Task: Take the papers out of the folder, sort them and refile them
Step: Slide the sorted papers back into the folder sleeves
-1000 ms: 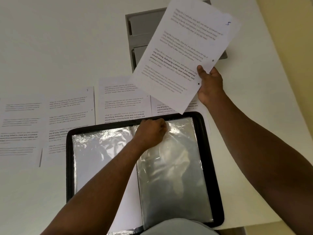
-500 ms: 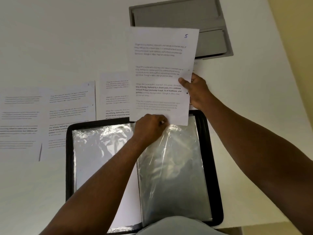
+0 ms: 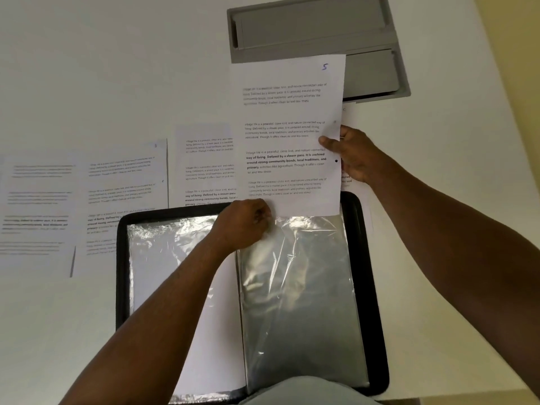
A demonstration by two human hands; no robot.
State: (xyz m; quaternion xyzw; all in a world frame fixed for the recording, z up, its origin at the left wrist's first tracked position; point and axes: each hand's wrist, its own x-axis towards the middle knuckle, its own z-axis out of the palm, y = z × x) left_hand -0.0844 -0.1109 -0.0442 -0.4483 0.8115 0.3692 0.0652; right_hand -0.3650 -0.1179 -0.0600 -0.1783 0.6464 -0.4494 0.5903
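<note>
Sheet 5 [image 3: 287, 135] upright, long axis aligned with sleeve [image 3: 301, 287] below; we pinch it with right hand [image 3: 355, 153], left hand [image 3: 244, 225] pinching sleeve mouth.

White table [image 3: 117, 68]; folder [image 3: 377, 302]; papers [image 3: 122, 200]

Dim, flat light; glare on plastic sleeves [image 3: 301, 287]; blurred left edge.

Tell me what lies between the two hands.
In the head view, the sheet marked 5 spans from the left hand to the right hand.
</note>
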